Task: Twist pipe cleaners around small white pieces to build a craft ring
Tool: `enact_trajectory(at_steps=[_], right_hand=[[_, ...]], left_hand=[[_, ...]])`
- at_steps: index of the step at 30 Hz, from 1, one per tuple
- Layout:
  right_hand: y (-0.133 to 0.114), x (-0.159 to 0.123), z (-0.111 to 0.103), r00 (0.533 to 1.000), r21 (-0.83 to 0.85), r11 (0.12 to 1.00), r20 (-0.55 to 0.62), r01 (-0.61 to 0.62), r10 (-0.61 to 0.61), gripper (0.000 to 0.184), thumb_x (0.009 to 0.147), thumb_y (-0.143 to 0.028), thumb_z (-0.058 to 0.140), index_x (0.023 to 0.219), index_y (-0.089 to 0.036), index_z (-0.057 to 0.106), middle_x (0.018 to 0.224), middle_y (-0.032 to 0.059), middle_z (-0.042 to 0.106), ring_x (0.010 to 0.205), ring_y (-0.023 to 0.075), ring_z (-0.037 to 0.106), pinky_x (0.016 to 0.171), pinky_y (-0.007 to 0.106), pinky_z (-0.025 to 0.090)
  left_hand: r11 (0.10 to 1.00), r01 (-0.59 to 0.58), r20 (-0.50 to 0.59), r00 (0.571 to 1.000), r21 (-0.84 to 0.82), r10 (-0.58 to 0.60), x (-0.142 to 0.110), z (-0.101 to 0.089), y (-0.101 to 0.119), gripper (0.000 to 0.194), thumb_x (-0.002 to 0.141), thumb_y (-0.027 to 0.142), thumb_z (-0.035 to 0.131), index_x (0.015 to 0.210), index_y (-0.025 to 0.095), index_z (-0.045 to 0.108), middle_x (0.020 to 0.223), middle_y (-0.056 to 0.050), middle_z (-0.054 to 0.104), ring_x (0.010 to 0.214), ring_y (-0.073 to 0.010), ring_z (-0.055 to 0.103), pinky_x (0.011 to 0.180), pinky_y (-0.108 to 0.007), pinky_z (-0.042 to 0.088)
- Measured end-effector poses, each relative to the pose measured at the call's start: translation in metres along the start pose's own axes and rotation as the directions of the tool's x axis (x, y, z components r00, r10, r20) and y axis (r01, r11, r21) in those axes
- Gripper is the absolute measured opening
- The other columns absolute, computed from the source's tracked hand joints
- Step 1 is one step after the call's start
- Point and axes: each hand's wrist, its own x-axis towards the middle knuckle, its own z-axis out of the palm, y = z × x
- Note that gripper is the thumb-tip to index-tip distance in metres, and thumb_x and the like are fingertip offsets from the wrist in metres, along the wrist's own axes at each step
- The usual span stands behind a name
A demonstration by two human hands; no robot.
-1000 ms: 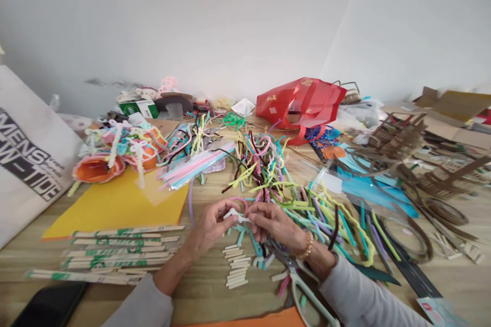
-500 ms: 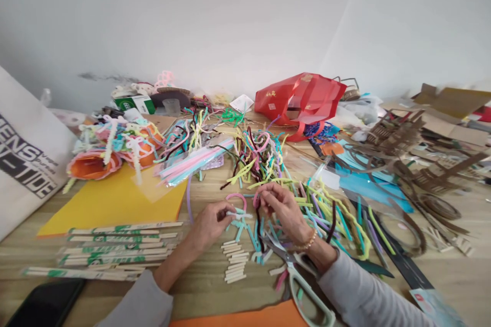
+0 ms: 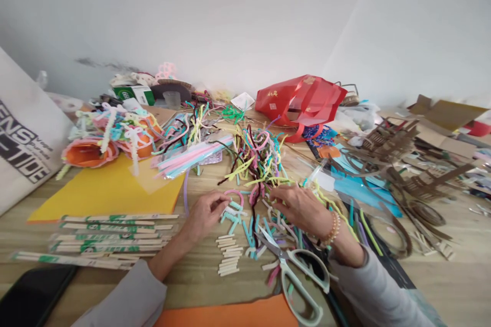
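Observation:
My left hand [image 3: 206, 213] is closed in a pinch at the left of several short pale-blue and white pipe cleaner pieces [image 3: 233, 210]. Whatever its fingertips hold, if anything, is too small to make out. A curved pink pipe cleaner [image 3: 237, 193] lies just beyond them. Over the heap of cut pipe cleaners, my right hand [image 3: 301, 208] hovers palm down, its fingers bent and a little apart, with nothing visible in them. A dark brown pipe cleaner [image 3: 253, 214] and a pink coil [image 3: 253, 194] lie between the hands. Scissors [image 3: 286, 255] rest partly spread below my right hand.
Several short wooden stick pieces [image 3: 229, 255] form a column near me. Wrapped chopsticks [image 3: 111, 235] and yellow paper [image 3: 111, 189] lie left, with a phone [image 3: 36, 294]. Orange paper [image 3: 230, 312] is at the front edge. A red bag [image 3: 299, 99] stands behind the tangled pipe cleaners [image 3: 257, 153].
My right hand has left the pink coil and shifted right, its fingers loosening. My left hand has drawn slightly up and left; the white piece no longer sticks out of its pinch.

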Motion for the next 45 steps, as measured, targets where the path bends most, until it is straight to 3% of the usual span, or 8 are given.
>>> enact_trajectory(at_steps=[4,8,16,21,24,29,38,45], right_hand=[[-0.008,0.001,0.015,0.993,-0.199,0.980,0.111,-0.025,0.048,0.015,0.086,-0.024,0.048,0.092,-0.020,0.061,0.085,0.0090,0.067,0.072,0.0213,0.063,0.058,0.027,0.035],[-0.011,0.004,0.024,0.989,-0.241,0.970,0.137,-0.014,0.049,0.016,0.086,-0.024,0.048,0.095,-0.020,0.061,0.089,0.0106,0.066,0.071,0.0224,0.063,0.056,0.028,0.032],[-0.003,0.010,0.028,0.990,-0.053,0.998,0.140,0.033,-0.025,0.011,0.083,-0.014,0.048,0.083,-0.019,0.058,0.078,0.0042,0.066,0.074,0.0177,0.061,0.057,0.025,0.027],[0.006,0.012,0.022,0.997,0.161,0.984,0.018,0.070,-0.074,0.013,0.084,-0.013,0.044,0.081,-0.018,0.056,0.076,0.0017,0.063,0.070,0.0137,0.056,0.063,0.024,0.034],[0.009,0.011,0.012,0.994,0.353,0.929,-0.063,0.108,-0.091,0.012,0.083,-0.012,0.045,0.079,-0.017,0.055,0.074,0.0009,0.061,0.066,0.0119,0.053,0.063,0.023,0.037],[0.019,0.009,-0.001,0.998,0.628,0.777,-0.048,0.052,-0.028,0.009,0.084,-0.019,0.049,0.084,-0.016,0.057,0.068,-0.0008,0.056,0.058,0.0105,0.048,0.054,0.021,0.036],[0.025,0.005,-0.015,0.992,0.877,0.479,-0.091,0.039,0.086,0.019,0.083,-0.034,0.058,0.087,-0.015,0.059,0.068,-0.0014,0.052,0.055,0.0085,0.041,0.050,0.020,0.031],[0.007,0.007,-0.004,0.974,0.899,0.439,0.111,-0.014,-0.197,0.015,0.083,-0.028,0.057,0.086,-0.014,0.059,0.071,-0.0005,0.054,0.059,0.0088,0.046,0.055,0.020,0.036]], left_hand=[[0.999,0.017,-0.060,0.998,-0.044,-0.020,-0.001,-0.004,0.003,0.026,0.084,0.033,0.052,0.090,0.016,0.070,0.080,-0.004,0.070,0.072,-0.0177,0.060,0.066,-0.025,0.043],[0.992,0.025,-0.081,0.996,-0.123,-0.035,-0.001,-0.007,0.003,0.025,0.084,0.033,0.053,0.092,0.016,0.070,0.082,-0.004,0.072,0.075,-0.0178,0.062,0.068,-0.024,0.045],[0.986,0.031,-0.058,0.997,-0.165,-0.041,-0.001,-0.007,0.002,0.023,0.084,0.032,0.054,0.085,0.014,0.069,0.075,-0.004,0.071,0.072,-0.0172,0.064,0.069,-0.025,0.048],[0.987,0.022,-0.053,0.998,-0.158,-0.031,-0.001,-0.006,0.002,0.023,0.084,0.031,0.053,0.084,0.013,0.068,0.073,-0.005,0.070,0.070,-0.0168,0.064,0.067,-0.025,0.047],[0.991,0.015,-0.045,0.999,-0.136,-0.021,-0.001,-0.005,0.002,0.024,0.084,0.031,0.052,0.085,0.013,0.068,0.071,-0.004,0.070,0.067,-0.0164,0.063,0.065,-0.025,0.046],[0.991,0.031,-0.027,0.999,-0.130,-0.035,0.000,-0.003,0.005,0.025,0.083,0.031,0.052,0.080,0.012,0.069,0.068,-0.005,0.070,0.064,-0.0163,0.061,0.063,-0.025,0.045],[0.989,0.022,-0.029,0.999,-0.145,-0.026,0.001,-0.002,0.002,0.025,0.083,0.031,0.051,0.077,0.013,0.067,0.069,-0.005,0.070,0.066,-0.0164,0.061,0.063,-0.025,0.045],[0.984,0.056,-0.001,0.998,-0.170,-0.057,-0.001,-0.003,0.004,0.023,0.083,0.029,0.051,0.082,0.012,0.066,0.070,-0.005,0.069,0.066,-0.0162,0.062,0.065,-0.025,0.046]])
